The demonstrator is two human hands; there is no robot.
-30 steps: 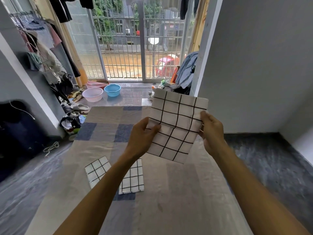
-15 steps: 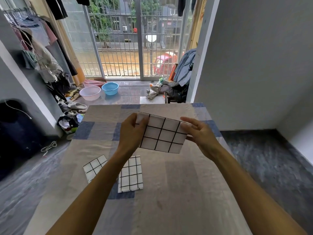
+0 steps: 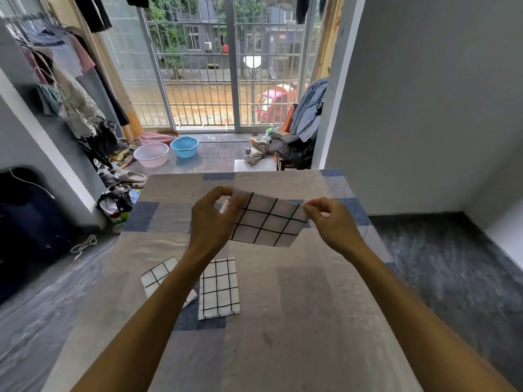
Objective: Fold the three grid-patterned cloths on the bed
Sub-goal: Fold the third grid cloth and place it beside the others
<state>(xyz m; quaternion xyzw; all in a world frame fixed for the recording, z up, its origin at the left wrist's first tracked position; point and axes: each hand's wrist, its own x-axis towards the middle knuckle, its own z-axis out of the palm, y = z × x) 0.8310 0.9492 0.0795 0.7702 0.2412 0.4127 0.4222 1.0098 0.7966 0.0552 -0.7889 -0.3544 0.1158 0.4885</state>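
Nearest: bed [image 3: 311, 306] w/ beige-and-blue patch cover fills the lower view. On it at approx 7 o'clock lies a folded cloth [image 3: 219, 288], white w/ black grid, flat. At its 9 o'clock is a second folded cloth [image 3: 154, 275], same pattern, partly hidden under the left forearm; can't tell if the two touch.

Farther, at centre: held cloth [image 3: 268, 222], same grid, up in the air above the bed, doubled over w/ top edge stretched betw. both hands, lower edge hanging tilted. Left hand [image 3: 210, 222] grips its top-left corner, fingers & thumb curled round the edge. Right hand [image 3: 331, 224] pinches the top-right corner betw. thumb & forefinger, other fingers loosely curled.

Past the bed's far edge, approx 10 o'clock: clothes heap [image 3: 116, 203] on the floor, then a slipper [image 3: 130, 175].

Containers, 11 o'clock: pink basin [image 3: 151, 154], w/ blue basin [image 3: 184, 145] just beside at its 2 o'clock. Both are upright; can't tell what, if anything, is in them.

At 1 o'clock: clothes pile [image 3: 294, 145] on a seat. Along the left wall, 10 o'clock: hanging clothes [image 3: 62, 66].

Farthest, 12 o'clock: barred glass door [image 3: 232, 66], red vehicle [image 3: 276, 104] outside.
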